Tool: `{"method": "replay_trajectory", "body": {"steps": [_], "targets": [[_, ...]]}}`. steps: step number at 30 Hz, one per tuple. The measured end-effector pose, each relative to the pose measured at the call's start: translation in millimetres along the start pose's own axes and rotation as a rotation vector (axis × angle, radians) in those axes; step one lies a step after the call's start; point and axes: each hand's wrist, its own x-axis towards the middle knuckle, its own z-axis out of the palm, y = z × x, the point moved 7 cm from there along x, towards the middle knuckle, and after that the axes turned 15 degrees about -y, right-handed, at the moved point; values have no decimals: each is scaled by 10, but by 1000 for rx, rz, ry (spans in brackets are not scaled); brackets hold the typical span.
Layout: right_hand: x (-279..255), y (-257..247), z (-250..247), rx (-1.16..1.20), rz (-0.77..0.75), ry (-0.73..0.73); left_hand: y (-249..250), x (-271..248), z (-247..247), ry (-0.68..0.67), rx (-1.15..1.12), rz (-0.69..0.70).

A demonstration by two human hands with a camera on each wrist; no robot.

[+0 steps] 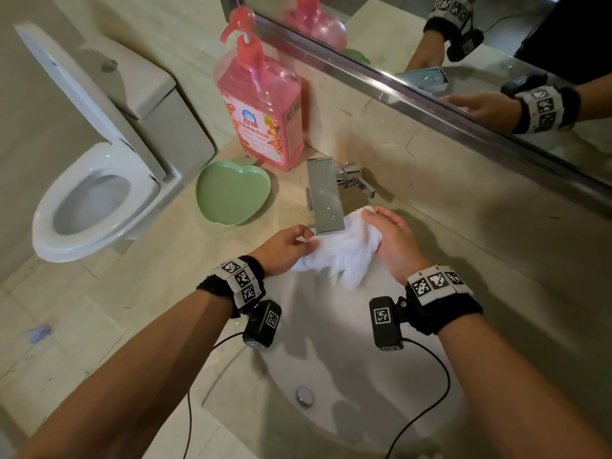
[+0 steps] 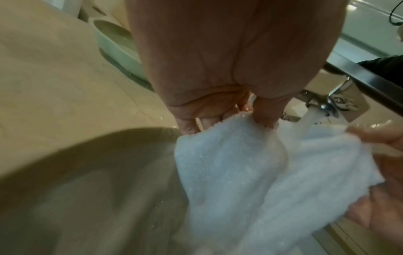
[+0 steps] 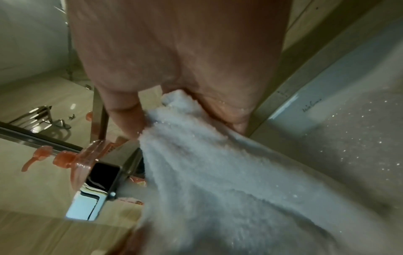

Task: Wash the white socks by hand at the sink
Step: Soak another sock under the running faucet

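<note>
The left hand [image 1: 284, 245] and right hand [image 1: 394, 238] each pinch the wet, rumpled white socks [image 1: 337, 256], sagging between them.

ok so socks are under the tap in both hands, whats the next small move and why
Probably rub the fluffy white socks between both hands: left hand pinches one edge, right hand grips the other, under the chrome faucet.

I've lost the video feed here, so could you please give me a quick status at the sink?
Both hands gripping: left hand, right hand. White socks wet, stretched between them under the faucet, over the sink. Nothing in the way.
</note>
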Motion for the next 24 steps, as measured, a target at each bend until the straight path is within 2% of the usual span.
{"method": "replay_trajectory", "body": {"steps": [4,9,12,16,20,22,24], "targets": [[-2,70,18,-174,41,-90,83,-194,-169,30,-19,80],[-4,214,443,-486,108,-382,205,-329,-339,-14,55,111],[0,226,714,-495,154,-488,290,-302,-334,-11,138,119],[45,177,877,-328,126,-495,353,-283,-331,14,226,111],[82,224,792,-311,157,-495,313,-258,-324,-17,165,95],[98,244,675,-277,174,-450,248,-232,-324,-32,159,74],[103,214,568,-235,115,-386,169,-197,-315,-37,160,45]]}}
